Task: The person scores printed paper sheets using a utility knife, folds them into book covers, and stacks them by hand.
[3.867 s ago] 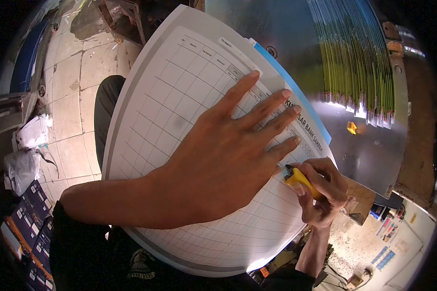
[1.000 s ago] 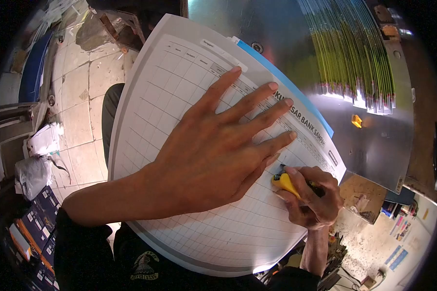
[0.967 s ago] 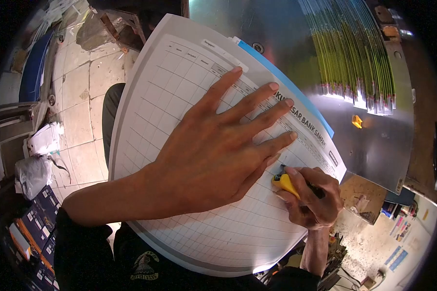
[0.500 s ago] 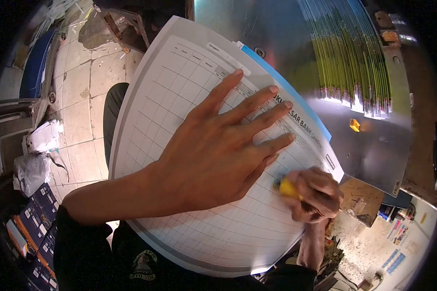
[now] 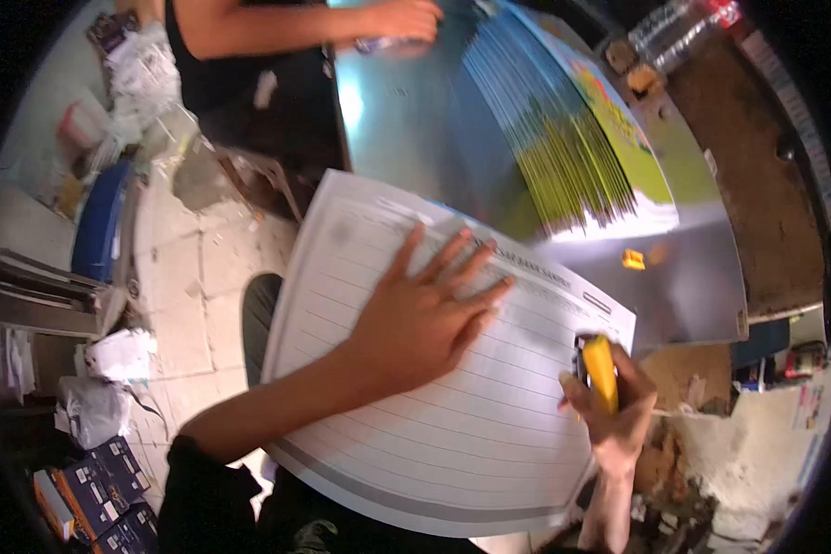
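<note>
A large white printed sheet with ruled lines lies across my lap and against the metal table. My left hand rests flat on its upper middle, fingers spread, holding nothing. Near the sheet's right edge, my right hand is wrapped round a yellow tool with a dark end, held a little above the paper. What the tool's tip touches cannot be made out. Printed heading text shows just beyond my left fingertips.
Overlapping green and blue booklets lie on the metal table, with a small yellow object in front of them. Another person's hand is at the table's far edge. Dark boxes stand at lower left.
The view has tilted up, bringing another person's arm into sight. My right hand has lifted the yellow tool and moved right, away from my left hand, which stays spread on the sheet.
</note>
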Demonstrator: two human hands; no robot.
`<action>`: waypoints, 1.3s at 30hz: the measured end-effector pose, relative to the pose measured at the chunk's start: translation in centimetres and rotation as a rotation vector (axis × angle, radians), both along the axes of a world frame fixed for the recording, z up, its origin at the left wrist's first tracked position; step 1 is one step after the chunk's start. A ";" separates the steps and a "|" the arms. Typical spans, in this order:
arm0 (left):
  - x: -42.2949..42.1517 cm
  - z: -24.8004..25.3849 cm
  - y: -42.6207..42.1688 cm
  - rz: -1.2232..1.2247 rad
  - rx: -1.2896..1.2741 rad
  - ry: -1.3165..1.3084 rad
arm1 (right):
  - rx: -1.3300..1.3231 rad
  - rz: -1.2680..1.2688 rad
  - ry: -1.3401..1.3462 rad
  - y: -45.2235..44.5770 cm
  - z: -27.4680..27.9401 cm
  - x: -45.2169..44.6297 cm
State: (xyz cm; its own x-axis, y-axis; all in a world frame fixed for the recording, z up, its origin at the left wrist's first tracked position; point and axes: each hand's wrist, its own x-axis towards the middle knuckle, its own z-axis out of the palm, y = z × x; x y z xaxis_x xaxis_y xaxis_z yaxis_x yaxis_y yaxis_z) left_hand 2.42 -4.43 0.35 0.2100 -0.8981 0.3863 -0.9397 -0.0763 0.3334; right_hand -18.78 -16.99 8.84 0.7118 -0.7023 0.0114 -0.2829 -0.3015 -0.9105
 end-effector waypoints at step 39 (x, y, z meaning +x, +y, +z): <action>-5.6 0.8 7.3 0.004 0.207 0.324 | -0.716 0.600 0.270 3.4 -1.1 -1.2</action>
State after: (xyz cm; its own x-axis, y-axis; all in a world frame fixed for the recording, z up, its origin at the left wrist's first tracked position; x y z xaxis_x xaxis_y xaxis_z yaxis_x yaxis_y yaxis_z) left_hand -3.18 2.89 1.16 0.2952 -0.9491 0.1095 -0.7875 -0.1768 0.5904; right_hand -19.96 -13.59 7.69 0.9905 -0.1121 0.0790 -0.0738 -0.9211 -0.3824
